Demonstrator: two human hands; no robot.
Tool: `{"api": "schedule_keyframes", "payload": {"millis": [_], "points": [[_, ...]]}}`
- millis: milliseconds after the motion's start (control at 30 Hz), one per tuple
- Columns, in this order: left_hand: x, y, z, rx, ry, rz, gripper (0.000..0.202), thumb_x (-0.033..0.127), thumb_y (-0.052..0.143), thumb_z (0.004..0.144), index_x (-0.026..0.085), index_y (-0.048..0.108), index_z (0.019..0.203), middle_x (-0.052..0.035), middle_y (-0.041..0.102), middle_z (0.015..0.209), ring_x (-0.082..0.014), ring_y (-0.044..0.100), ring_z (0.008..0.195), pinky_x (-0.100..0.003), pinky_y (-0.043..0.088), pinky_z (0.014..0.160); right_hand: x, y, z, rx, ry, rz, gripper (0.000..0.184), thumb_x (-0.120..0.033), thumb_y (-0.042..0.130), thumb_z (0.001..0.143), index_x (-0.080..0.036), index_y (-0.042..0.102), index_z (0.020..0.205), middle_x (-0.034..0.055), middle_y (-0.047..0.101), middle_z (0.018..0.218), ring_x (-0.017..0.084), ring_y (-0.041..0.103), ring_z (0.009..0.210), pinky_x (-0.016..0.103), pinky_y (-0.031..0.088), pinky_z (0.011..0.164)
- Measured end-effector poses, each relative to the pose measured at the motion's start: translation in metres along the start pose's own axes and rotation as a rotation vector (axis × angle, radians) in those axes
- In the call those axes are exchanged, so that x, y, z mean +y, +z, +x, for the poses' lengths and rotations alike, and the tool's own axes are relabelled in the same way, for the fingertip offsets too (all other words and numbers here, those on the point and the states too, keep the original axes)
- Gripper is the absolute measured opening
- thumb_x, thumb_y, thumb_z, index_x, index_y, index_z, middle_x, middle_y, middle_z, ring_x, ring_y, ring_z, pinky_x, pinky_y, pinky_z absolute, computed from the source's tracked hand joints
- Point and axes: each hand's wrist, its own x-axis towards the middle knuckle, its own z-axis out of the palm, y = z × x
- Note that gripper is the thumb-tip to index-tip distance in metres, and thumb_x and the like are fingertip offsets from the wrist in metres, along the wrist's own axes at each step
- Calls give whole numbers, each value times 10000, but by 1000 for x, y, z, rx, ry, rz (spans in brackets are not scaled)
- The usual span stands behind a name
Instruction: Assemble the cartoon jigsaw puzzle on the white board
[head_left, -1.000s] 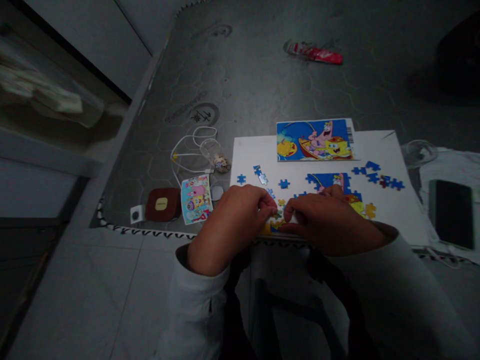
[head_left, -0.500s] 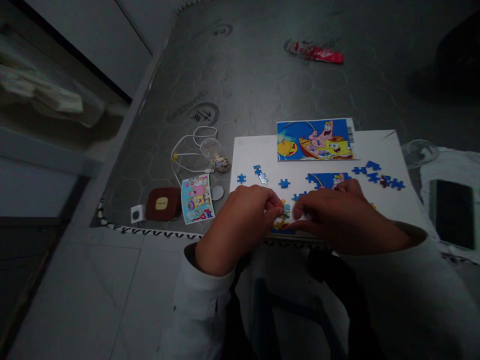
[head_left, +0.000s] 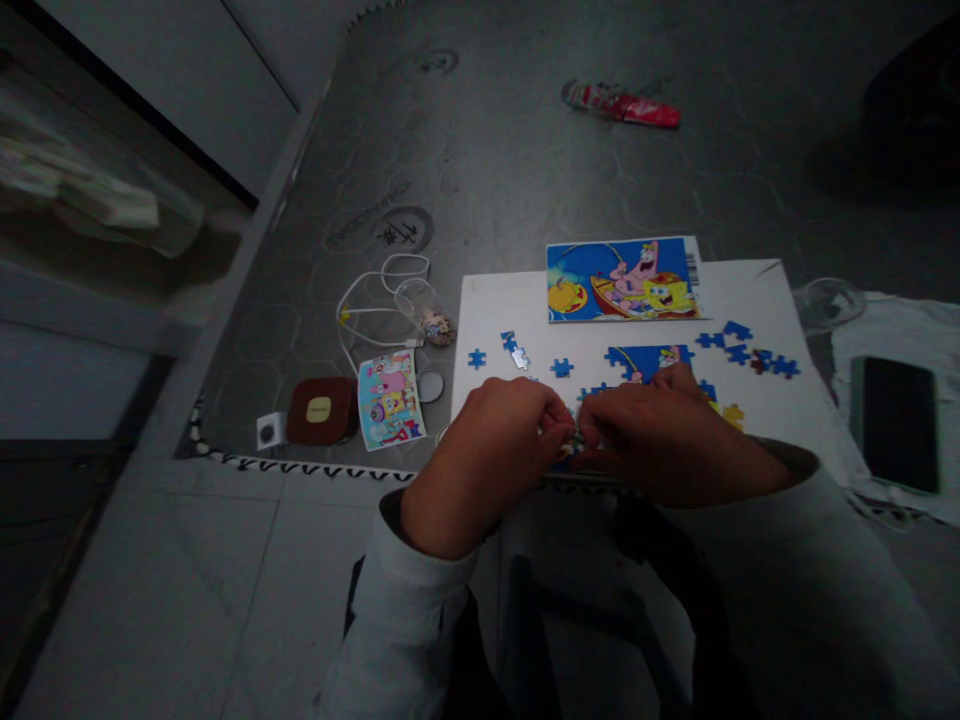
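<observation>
My left hand (head_left: 504, 455) is closed, its thumb and index finger pinched on a small jigsaw puzzle piece at the near edge of the white board (head_left: 499, 300). My right hand (head_left: 664, 430) is curled just beside it, fingertips closed on the same small patch of puzzle pieces; the fingers cover most of it. Behind my right hand lies a joined blue puzzle section (head_left: 626, 362), partly hidden. Loose blue pieces lie at the left, such as one puzzle piece (head_left: 477, 358) and another piece (head_left: 562, 368). Yellow pieces (head_left: 731, 415) show beside my right wrist.
A cartoon picture card (head_left: 622, 282) lies at the board's far edge. Several blue pieces (head_left: 739, 353) are grouped at the right. Left of the board are a cartoon sheet (head_left: 390, 400), a brown box (head_left: 321, 410), a white cable and a clear cup (head_left: 420, 305). A phone (head_left: 896, 420) lies right.
My right hand has moved left, and its fingertips now meet those of my left hand, closing the gap between them. The whole view has shifted slightly.
</observation>
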Motion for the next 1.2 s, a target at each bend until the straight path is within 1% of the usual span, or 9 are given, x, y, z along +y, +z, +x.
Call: {"api": "schedule_keyframes", "payload": {"millis": [233,400,533,667,800,1033,1200], "points": [[-3,-1,-3,-9,25,20,170,237,586,881,222,753,860,-11,760,840,-171,660,750,-290,401,658,4,4,-1,20,-11,37,142,-296,741,803,-242,615,762,-41,650,692,185,534,660,502,245,937],[-3,3,-5,0,44,43,190,229,561,891,220,747,850,-11,749,820,-164,648,729,-292,393,652,4,4,-1,29,-24,43,124,-289,741,802,-250,624,785,-54,648,689,189,549,656,468,259,915],[-3,4,-4,14,44,37,156,247,597,876,220,749,851,-8,745,814,-163,642,723,-296,386,648,5,6,-1,30,-24,36,100,-250,720,801,-248,622,780,-51,657,697,192,555,664,466,254,906],[-1,2,-3,9,31,39,159,231,597,865,220,754,840,-3,740,790,-161,637,708,-300,377,645,6,8,-1,63,-34,28,102,-263,725,796,-248,626,776,-45,662,695,190,546,661,466,259,900],[-1,2,-2,4,32,44,152,235,603,860,224,754,846,-1,737,787,-164,637,711,-304,375,650,6,8,-1,70,-44,50,106,-270,730,794,-247,628,777,-43,665,693,186,543,649,469,257,899],[-4,2,-4,-18,56,36,149,249,590,887,224,736,868,-5,742,842,-167,639,749,-297,393,672,5,6,-1,50,-37,12,113,-294,743,789,-247,641,773,-37,665,690,189,553,651,439,271,857],[-9,-5,-5,28,46,18,142,261,564,918,211,696,905,-8,734,887,-168,633,776,-287,398,667,4,4,0,11,-7,31,85,-226,723,794,-250,642,797,-50,670,719,184,555,666,456,252,902]]}}
